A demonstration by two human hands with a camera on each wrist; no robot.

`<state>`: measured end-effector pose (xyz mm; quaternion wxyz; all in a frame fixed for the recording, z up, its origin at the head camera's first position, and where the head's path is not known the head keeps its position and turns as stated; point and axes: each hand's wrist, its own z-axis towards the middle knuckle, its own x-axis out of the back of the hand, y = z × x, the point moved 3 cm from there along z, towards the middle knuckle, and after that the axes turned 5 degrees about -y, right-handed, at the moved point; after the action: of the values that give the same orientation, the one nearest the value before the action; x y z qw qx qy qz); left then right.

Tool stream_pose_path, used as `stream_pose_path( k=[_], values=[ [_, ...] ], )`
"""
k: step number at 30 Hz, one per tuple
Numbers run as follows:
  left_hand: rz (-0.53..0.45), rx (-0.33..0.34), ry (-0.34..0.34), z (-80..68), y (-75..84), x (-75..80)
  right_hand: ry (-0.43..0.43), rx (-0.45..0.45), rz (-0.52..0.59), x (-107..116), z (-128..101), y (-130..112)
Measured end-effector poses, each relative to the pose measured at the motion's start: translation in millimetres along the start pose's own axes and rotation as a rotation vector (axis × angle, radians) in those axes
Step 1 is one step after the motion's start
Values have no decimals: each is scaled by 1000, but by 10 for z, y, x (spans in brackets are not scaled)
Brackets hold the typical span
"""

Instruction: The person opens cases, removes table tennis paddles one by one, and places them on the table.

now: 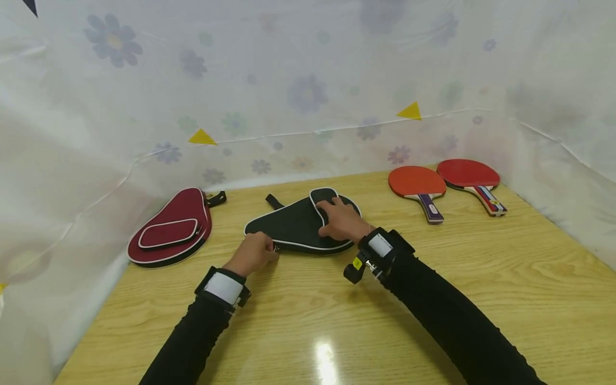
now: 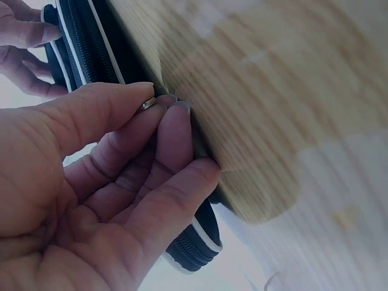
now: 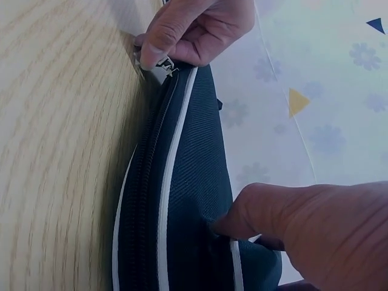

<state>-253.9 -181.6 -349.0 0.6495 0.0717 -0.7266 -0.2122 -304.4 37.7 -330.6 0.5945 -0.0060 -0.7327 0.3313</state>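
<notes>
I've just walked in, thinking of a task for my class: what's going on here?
A person's left grip pinches a zip pull on the dark case, while the right grip rests on its wide end. A maroon case lies left of it on the table; to the right lie an orange-red paddle and a red paddle, outside both cases.

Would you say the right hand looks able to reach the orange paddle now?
Probably yes, once the right hand leaves the black case; only bare table lies between that and the orange paddle.
</notes>
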Motion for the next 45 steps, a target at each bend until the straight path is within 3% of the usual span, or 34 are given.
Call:
stream_pose_path(
  k=[7, 10, 13, 26, 45],
  values=[
    [19, -7, 9, -9, 16, -6, 101, -66, 54, -60, -46, 18],
    [31, 0, 7, -13, 20, -15, 185, -94, -8, -98, -78, 11],
    [33, 15, 3, -18, 9, -29, 215, -123, -67, -122, -83, 11],
    [14, 35, 7, -31, -23, -24, 99, -178, -55, -81, -4, 41],
    [5, 82, -6, -13, -31, -20, 63, -162, -78, -2, 55, 141]
  ],
)
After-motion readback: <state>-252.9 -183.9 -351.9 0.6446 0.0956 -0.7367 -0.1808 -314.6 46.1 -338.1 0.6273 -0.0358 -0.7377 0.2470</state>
